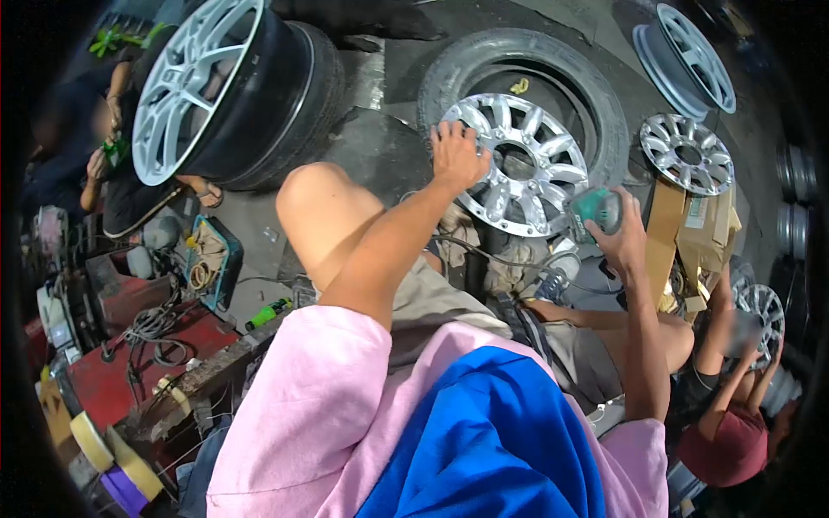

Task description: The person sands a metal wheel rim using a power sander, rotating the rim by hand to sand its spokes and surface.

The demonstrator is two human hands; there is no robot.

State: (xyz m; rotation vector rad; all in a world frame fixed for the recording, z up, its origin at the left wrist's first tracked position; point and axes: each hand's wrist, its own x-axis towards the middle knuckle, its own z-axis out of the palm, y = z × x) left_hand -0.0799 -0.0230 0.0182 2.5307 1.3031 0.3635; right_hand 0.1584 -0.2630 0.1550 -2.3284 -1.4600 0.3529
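Observation:
A shiny silver multi-spoke wheel face (498, 200) lies tilted in front of me, leaning over a black tire (611, 112). My left hand (458, 157) rests on the wheel's upper left edge with its fingers apart. In my right hand (623, 237) is a green electric sander (596, 210), gripped from its outer side. The sander is at the lower right rim of the wheel face. Whether its pad touches the metal is hidden from this angle. A dark cord (509, 259) runs across below the wheel.
A large silver-and-black wheel (186, 86) stands at upper left. Another polished wheel face (688, 154) sits on cardboard (691, 229) at right. A red machine base (142, 358) with coiled cable is at lower left. Other people sit at far left and lower right.

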